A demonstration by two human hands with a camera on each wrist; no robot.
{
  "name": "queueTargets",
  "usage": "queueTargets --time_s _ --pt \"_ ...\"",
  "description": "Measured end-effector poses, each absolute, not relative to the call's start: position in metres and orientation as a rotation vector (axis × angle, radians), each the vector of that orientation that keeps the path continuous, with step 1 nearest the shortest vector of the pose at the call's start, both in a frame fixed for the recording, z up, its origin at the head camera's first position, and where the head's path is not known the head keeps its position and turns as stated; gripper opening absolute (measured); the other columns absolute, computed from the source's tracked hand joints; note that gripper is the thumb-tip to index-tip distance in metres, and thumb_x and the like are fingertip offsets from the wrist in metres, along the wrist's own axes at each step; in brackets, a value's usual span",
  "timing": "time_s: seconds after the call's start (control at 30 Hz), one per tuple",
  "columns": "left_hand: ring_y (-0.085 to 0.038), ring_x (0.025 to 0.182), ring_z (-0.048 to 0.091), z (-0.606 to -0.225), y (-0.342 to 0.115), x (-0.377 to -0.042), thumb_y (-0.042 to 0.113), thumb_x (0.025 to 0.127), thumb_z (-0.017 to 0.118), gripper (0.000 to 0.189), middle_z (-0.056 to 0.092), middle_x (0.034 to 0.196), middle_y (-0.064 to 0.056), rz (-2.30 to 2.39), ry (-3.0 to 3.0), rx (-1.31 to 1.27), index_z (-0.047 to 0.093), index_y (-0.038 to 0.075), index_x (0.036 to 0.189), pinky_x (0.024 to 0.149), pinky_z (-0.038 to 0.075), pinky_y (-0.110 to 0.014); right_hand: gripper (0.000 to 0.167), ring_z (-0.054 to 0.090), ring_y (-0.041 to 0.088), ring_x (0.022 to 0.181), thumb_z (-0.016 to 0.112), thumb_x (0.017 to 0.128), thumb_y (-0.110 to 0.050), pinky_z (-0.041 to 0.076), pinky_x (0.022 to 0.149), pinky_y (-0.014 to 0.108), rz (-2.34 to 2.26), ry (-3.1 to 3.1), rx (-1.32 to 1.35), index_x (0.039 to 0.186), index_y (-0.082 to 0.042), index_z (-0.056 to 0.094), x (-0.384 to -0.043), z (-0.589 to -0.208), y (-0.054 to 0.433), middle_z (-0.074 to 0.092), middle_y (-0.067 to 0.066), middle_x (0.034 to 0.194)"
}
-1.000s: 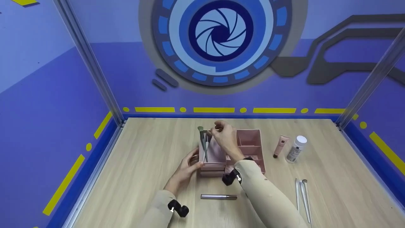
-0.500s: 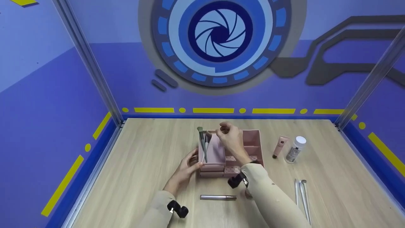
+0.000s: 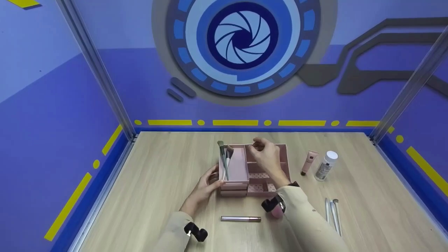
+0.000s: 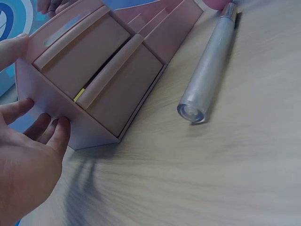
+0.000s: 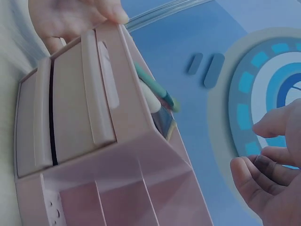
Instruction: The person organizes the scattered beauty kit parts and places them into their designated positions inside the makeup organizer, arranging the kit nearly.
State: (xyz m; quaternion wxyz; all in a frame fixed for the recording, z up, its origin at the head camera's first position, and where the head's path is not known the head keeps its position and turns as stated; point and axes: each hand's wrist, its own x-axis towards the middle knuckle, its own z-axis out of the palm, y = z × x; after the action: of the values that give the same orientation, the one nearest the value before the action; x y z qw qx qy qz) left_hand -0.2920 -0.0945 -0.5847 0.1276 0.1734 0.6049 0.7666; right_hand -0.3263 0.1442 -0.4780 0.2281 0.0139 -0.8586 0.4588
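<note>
A pink makeup organizer (image 3: 238,168) stands on the table, with two drawers at its left front and open compartments on its right. My left hand (image 3: 204,189) holds its front left corner, thumb at the upper edge and fingertips against the side wall (image 4: 42,101). In the upper left compartment lean a green-handled makeup brush (image 3: 223,155) and a darker-headed brush (image 3: 229,154). Over the right compartments hovers my right hand (image 3: 267,155); its fingers are loosely bent with nothing between them, as the right wrist view shows (image 5: 277,165).
A silvery cosmetic tube (image 3: 240,218) lies before the organizer. Partly under the right wrist sits a rounded pink item (image 3: 277,211). To the right stand a pink squeeze tube (image 3: 309,162) and a white-capped bottle (image 3: 327,166). Several slim brushes (image 3: 334,217) lie nearer the front.
My right hand has moved right, from above the brush compartment to over the right compartments. Both brushes and the pink item now show more fully. The left hand has stayed put.
</note>
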Motion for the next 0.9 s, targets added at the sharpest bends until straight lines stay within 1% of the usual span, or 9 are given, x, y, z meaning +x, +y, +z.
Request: queueTargets --time_s 0.17,0.3,0.47,0.67,0.73,0.9 --pt "-0.031 0.132 0.038 -0.583 -0.093 -0.291 0.006 0.091 0.063 0.075 0.028 0.149 -0.026 2.241 1.736 0.453 0.021 -0.003 0.152 0.104 0.044 -0.027 0.028 0.069 0.021 0.078 0.076 0.080 -0.018 0.056 0.073 0.037 1.244 -2.359 0.040 0.105 -0.005 0.072 -0.321 -0.476 0.155 0.074 0.007 0.087" --pt "-0.030 0.132 0.039 -0.583 -0.093 -0.289 0.006 0.090 0.064 0.077 0.029 0.150 -0.026 2.246 1.726 0.424 0.020 -0.002 0.152 0.105 0.043 -0.027 0.030 0.069 0.023 0.081 0.075 0.081 -0.016 0.057 0.076 0.037 1.272 -2.367 0.035 0.107 -0.003 0.071 -0.317 -0.476 0.164 0.074 0.009 0.090" --pt "-0.027 0.129 0.041 -0.582 -0.094 -0.289 0.006 0.089 0.065 0.078 0.030 0.149 -0.026 2.261 1.707 0.422 0.020 -0.002 0.153 0.104 0.044 -0.027 0.031 0.069 0.025 0.083 0.073 0.082 -0.014 0.057 0.077 0.037 1.308 -2.376 0.031 0.110 -0.001 0.070 -0.312 -0.477 0.173 0.073 0.012 0.093" --pt "-0.027 0.127 0.041 -0.584 -0.095 -0.291 0.004 0.090 0.063 0.076 0.029 0.148 -0.027 2.259 1.726 0.463 0.021 -0.003 0.152 0.101 0.046 -0.027 0.030 0.068 0.028 0.085 0.073 0.083 -0.012 0.057 0.078 0.039 1.314 -2.377 0.038 0.110 0.000 0.069 -0.307 -0.478 0.183 0.072 0.015 0.095" --pt "-0.028 0.128 0.040 -0.584 -0.095 -0.292 0.004 0.090 0.063 0.076 0.028 0.149 -0.027 2.245 1.739 0.471 0.020 -0.003 0.152 0.101 0.045 -0.026 0.031 0.068 0.028 0.085 0.072 0.083 -0.012 0.057 0.079 0.038 1.318 -2.376 0.037 0.110 0.002 0.069 -0.305 -0.480 0.187 0.072 0.016 0.095" --pt "-0.031 0.131 0.036 -0.583 -0.095 -0.292 0.005 0.091 0.062 0.076 0.027 0.150 -0.026 2.215 1.766 0.478 0.019 -0.005 0.152 0.101 0.044 -0.023 0.030 0.068 0.026 0.086 0.072 0.084 -0.013 0.056 0.077 0.033 1.314 -2.388 0.014 0.111 0.000 0.069 -0.299 -0.483 0.198 0.072 0.013 0.095"
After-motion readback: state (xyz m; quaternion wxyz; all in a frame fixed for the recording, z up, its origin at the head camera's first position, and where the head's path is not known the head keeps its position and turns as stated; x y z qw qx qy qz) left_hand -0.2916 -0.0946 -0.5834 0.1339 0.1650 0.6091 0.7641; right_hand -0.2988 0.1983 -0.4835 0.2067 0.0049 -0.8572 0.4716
